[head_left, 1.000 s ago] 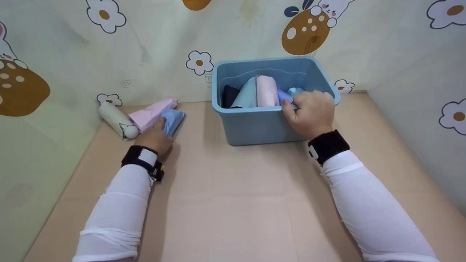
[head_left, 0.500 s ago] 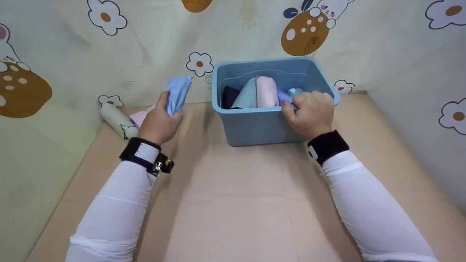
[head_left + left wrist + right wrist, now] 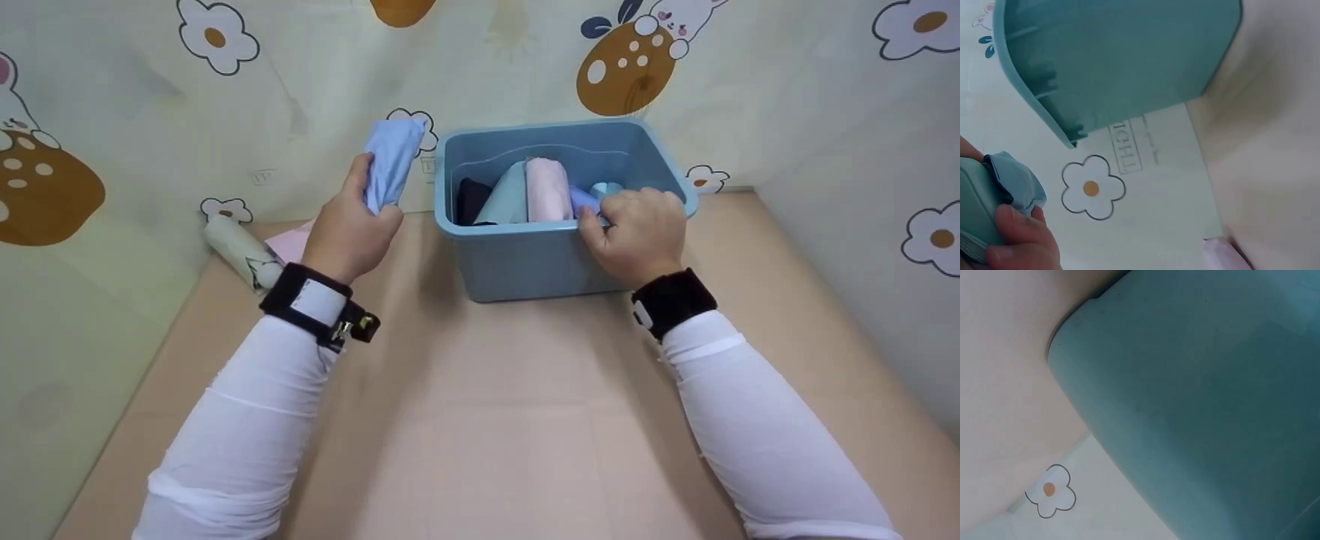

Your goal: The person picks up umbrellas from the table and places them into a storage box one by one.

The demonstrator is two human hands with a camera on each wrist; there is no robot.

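My left hand (image 3: pixel 352 232) holds a light-blue folded umbrella (image 3: pixel 394 157) upright, off the tabletop and left of a blue plastic bin (image 3: pixel 536 262). In the left wrist view, fingers and thumb curl round the umbrella (image 3: pixel 1016 180), its loose cloth end poking out. With my right hand (image 3: pixel 637 234) I grip the bin's front rim near its right corner, thumb outside; the other fingertips are hidden. Inside the bin stand a teal bundle (image 3: pixel 506 196), a pale pink roll (image 3: pixel 549 191), a dark item (image 3: pixel 472 201) and bluer pieces partly behind my hand.
A pale green rolled item (image 3: pixel 238 244) with a white rounded end lies at the table's back left. Beside it a pink folded item (image 3: pixel 291 244) is mostly behind my left hand. A patterned wall sheet (image 3: pixel 322 97) rises behind the bin.
My left hand has picked up the light-blue umbrella from beside the pink item, raised it and carried it right, towards the bin. My right hand stays on the rim.
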